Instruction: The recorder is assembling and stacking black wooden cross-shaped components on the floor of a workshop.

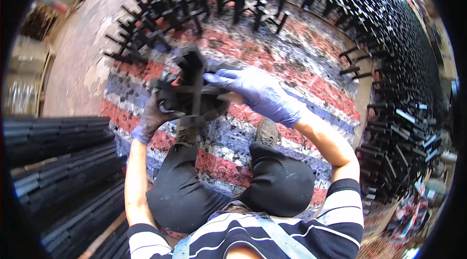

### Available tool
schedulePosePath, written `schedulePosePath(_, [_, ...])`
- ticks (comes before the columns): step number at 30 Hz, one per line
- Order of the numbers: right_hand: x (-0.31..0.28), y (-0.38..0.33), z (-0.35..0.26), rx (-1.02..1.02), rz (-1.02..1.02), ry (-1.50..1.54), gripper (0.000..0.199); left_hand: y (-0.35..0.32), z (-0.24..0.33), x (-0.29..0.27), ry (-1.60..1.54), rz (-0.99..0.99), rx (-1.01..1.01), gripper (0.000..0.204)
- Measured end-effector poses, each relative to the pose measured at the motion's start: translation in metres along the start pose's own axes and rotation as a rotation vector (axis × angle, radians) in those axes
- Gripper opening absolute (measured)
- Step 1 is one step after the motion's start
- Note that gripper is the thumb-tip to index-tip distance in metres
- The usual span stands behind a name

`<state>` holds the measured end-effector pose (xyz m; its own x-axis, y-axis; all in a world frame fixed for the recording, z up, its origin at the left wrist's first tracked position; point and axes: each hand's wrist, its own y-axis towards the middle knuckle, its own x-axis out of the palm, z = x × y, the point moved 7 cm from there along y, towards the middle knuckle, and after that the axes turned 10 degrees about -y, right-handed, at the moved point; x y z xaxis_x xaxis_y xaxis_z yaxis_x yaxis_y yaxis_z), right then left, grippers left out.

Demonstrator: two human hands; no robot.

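Observation:
A black piece with several crossing bars [197,91], smeared by motion, is held above the floor in front of my knees. My left hand [152,117], in a dirty purple glove, grips its left side with the fingers partly hidden behind it. From the right, my right hand [265,94] in a cleaner purple glove reaches onto the piece, its fingers pressed against the upper right part. The thumb side of that hand lies against the bars. Blur hides the exact shape of the piece and whether it is one part or several.
Rows of black upright cross-shaped pieces [238,1] stand along the far side and curve round to the right. Stacks of long black bars [58,161] rise on my left. A striped red, white and blue sheet [224,161] lies under my feet. Wrapped cartons [24,76] stand far left.

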<state>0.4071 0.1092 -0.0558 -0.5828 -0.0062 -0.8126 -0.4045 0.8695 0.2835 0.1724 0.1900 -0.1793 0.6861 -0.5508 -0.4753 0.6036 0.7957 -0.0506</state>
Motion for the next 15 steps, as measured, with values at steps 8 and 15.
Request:
schedulePosePath(8, [-0.067, -0.151, 0.171, 0.498, 0.760, -0.216, 0.066, -0.037, -0.065, -0.030, -0.438, 0.158, -0.177, 0.069])
schedulePosePath(15, [-0.128, -0.321, 0.321, 1.391, 0.718, -0.649, 0.101, -0.059, -0.091, -0.054, -0.566, 0.243, -0.416, 0.069])
